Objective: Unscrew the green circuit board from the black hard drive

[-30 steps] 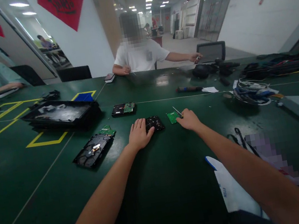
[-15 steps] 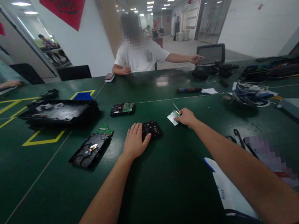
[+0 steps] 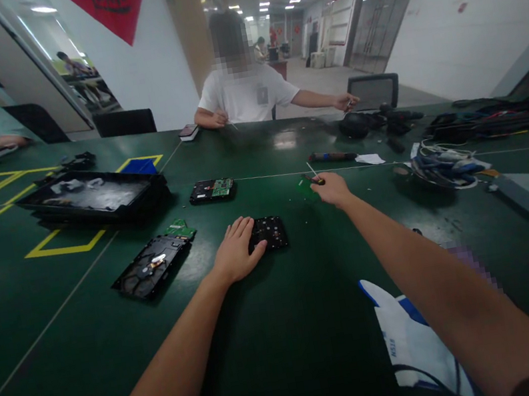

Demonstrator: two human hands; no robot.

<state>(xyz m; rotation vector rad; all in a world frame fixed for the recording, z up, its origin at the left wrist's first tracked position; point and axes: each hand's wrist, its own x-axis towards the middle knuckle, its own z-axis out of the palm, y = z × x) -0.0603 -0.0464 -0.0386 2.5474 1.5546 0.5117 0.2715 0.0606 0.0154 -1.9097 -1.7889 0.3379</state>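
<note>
While the left hand [image 3: 236, 253] lies open and flat, gripping nothing, its fingertips rest on the near left edge of a black plate [image 3: 270, 232]. The plate lies flat on the green table [image 3: 289, 342], just ahead of the person, with its long axis running left to right. The right hand [image 3: 333, 190] is closed round a screwdriver [image 3: 311, 172] farther back. The thin shaft points up and away to the left. A green board [image 3: 304, 188] sits at the fingertips; whether it is pinched cannot be told. Left of the plate lies an open drive [image 3: 147, 268], and behind it a second drive [image 3: 212, 190]. A black tray [image 3: 95, 216] holds crumpled pale wrapping. The blue print on the white bag [image 3: 410, 342] and the characters on the red poster [image 3: 110, 4] are unreadable.
</note>
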